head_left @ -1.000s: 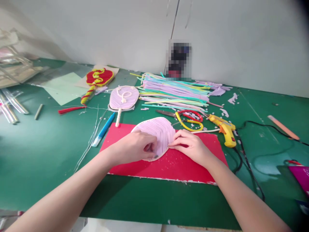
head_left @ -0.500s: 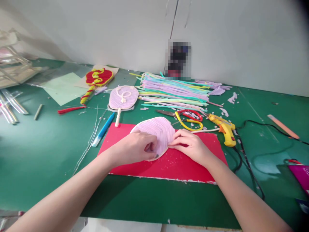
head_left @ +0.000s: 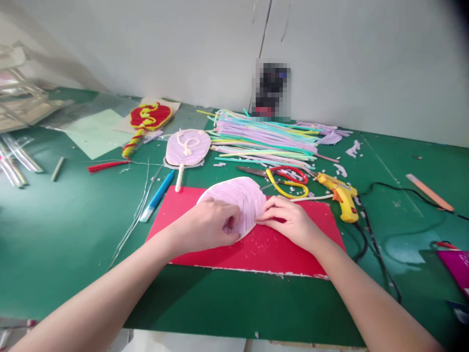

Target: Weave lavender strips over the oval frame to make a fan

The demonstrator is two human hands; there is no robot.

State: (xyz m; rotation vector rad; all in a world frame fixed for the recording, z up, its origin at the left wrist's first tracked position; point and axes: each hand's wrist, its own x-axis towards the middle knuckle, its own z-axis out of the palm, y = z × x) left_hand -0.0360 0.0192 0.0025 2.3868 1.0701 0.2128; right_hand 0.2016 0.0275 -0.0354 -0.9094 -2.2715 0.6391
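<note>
Fuzzy-strip work on a green worktop [head_left: 227,303]: a rounded lilac panel [head_left: 247,198] lies on a red board [head_left: 256,256], directly before the person, with both hands at its margin. The left hand [head_left: 205,222] rests over the panel's lower left, its fingers curled in and the thumb at the near rim; because the fingertips are hidden, whether they grip cannot be told. The right hand [head_left: 289,217] has its fingers drawn together with the thumb at the right-hand rim, apparently pinching the edge. As to progress, the visible face is covered with close-laid lilac strips, and a pale edging [head_left: 230,181] follows the upper rim and shows again at the lower right; the margin beneath the hands cannot be judged. Judged against the similar lilac fan [head_left: 174,146] beyond, which bears a raised curl and a twisted handle, ornament and handle seem to remain, since neither shows on the exposed part of the panel. Compared with the frame half a second earlier, the left hand sits slightly farther right, its dark thumbnail is no longer visible, and less of the near rim appears beneath it; the right hand and the panel are practically unchanged.
</note>
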